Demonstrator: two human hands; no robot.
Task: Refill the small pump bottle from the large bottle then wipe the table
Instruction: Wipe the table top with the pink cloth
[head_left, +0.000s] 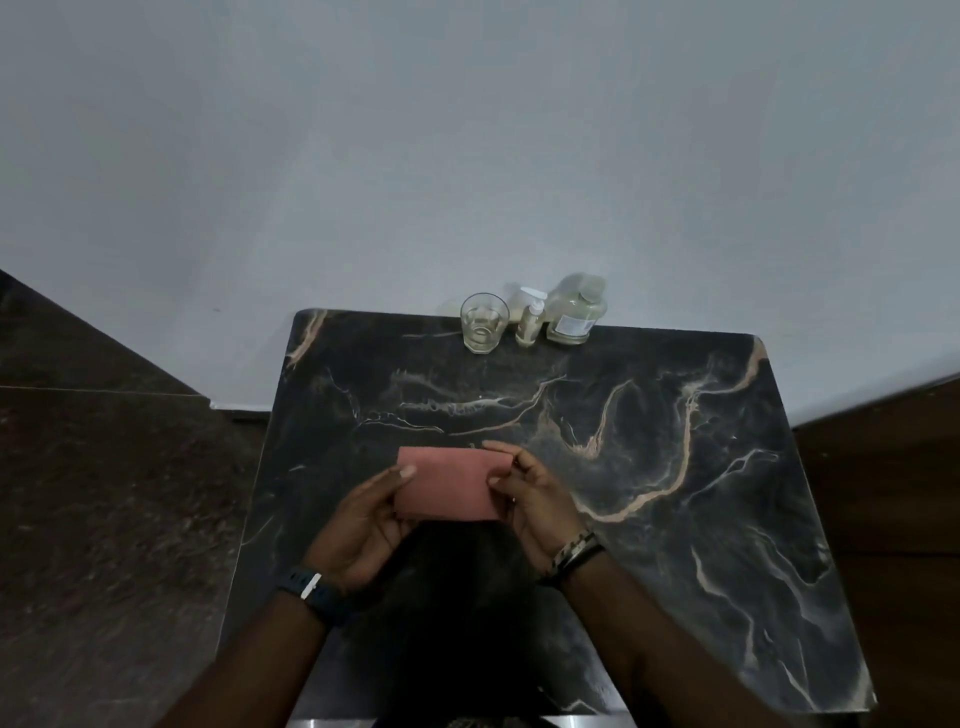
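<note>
Both hands held a folded pink cloth just above the near middle of the dark marbled worktop. The left hand gripped the cloth's left edge, thumb on top and fingers curled beneath. The right hand pinched the right edge between thumb and fingertips. A dark watch sat on the left wrist, and bracelets circled the right wrist.

At the far edge of the worktop, against the pale wall, three things stood upright in a close row. The clear glass was on the left, with a little pale liquid at its bottom. The small pump bottle stood in the middle with its pump head on. The large bottle of pale liquid stood on the right, capped, just beside the pump bottle. All three stood well apart from the hands and cloth.
</note>
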